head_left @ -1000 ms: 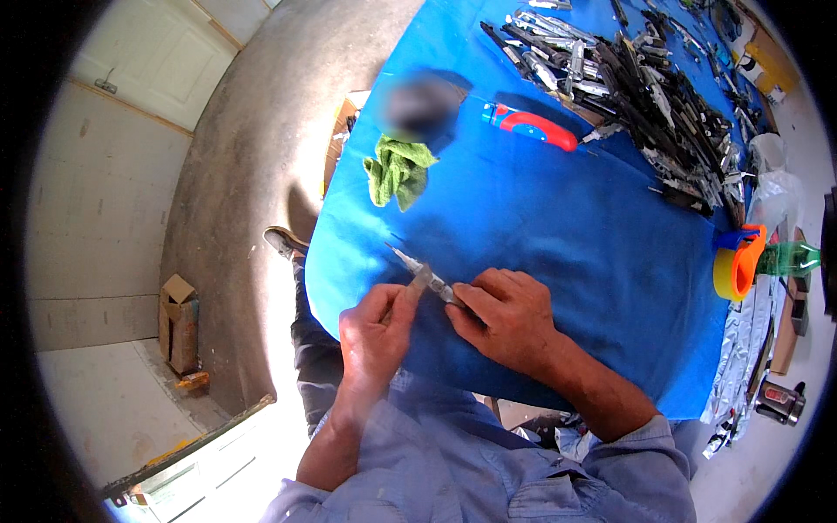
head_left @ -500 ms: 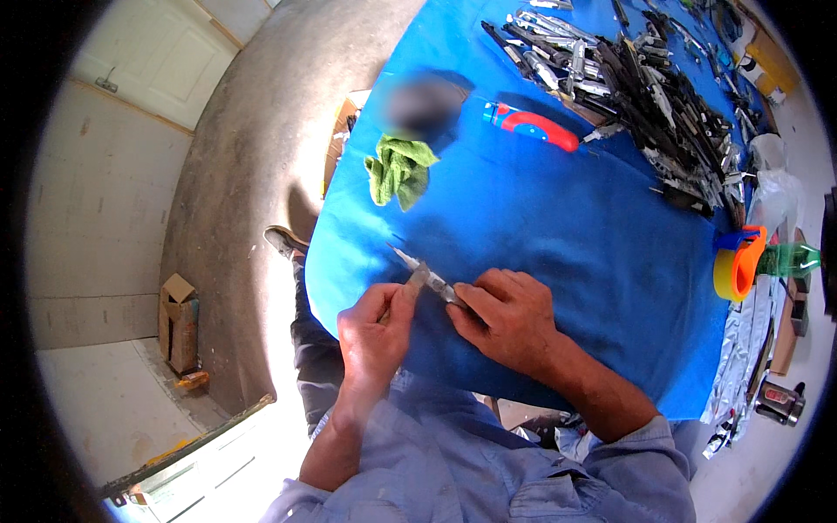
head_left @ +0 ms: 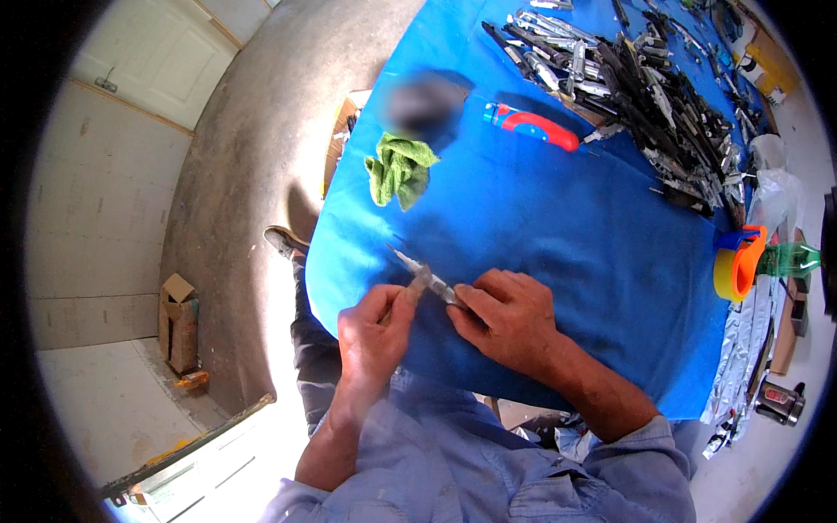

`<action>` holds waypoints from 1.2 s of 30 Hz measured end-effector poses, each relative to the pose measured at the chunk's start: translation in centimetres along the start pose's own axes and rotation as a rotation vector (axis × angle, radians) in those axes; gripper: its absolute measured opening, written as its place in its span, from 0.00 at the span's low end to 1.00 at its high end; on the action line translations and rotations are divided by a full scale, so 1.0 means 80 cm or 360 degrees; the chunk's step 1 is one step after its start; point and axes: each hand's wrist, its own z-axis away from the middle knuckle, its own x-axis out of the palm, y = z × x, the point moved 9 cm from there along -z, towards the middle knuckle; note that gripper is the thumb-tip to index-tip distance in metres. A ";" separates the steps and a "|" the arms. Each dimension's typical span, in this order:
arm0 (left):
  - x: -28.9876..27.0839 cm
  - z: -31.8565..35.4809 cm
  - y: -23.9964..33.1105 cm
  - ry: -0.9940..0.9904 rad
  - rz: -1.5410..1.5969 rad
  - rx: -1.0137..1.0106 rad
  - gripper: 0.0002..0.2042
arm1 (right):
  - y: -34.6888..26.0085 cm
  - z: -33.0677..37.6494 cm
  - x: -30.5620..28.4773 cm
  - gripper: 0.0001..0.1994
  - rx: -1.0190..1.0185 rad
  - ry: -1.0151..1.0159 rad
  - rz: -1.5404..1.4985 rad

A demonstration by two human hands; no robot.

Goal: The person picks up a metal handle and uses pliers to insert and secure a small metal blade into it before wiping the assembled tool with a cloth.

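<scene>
Above the near part of the blue-covered table (head_left: 593, 227), I hold a slim, pointed white-and-silver part (head_left: 443, 290) at a slant, its thin tip towards the far left. My right hand (head_left: 510, 318) pinches its near right end between thumb and fingers. Closed beside it, my left hand (head_left: 377, 327) holds a small flat greyish-brown piece (head_left: 421, 280) that lies across the part's middle. The kind of that piece is too small to tell, and the left fingers hide the rest of it.
A crumpled green cloth (head_left: 401, 170) lies beyond my hands, near a blurred dark round thing (head_left: 425, 106). A red-and-blue handled tool (head_left: 534, 126) lies right of these. Slim black and silver parts (head_left: 649, 96) are heaped far right. Tape rolls (head_left: 739, 266) circle a green bottle (head_left: 789, 259).
The slim part stays in nearly the same place, with my right hand on its end. My left fingers and the small flat piece have shifted very slightly along it.
</scene>
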 end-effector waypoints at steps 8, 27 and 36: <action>0.002 0.000 -0.004 -0.0011 0.0073 -0.0043 0.08 | -0.002 -0.001 -0.002 0.11 -0.0026 0.0017 -0.0003; 0.003 -0.001 0.000 -0.0063 0.0034 -0.0017 0.09 | -0.004 0.000 -0.003 0.11 -0.0017 0.0036 -0.0008; 0.004 0.000 0.004 -0.0102 0.0019 -0.0027 0.10 | -0.002 -0.002 -0.003 0.10 0.0001 0.0028 -0.0015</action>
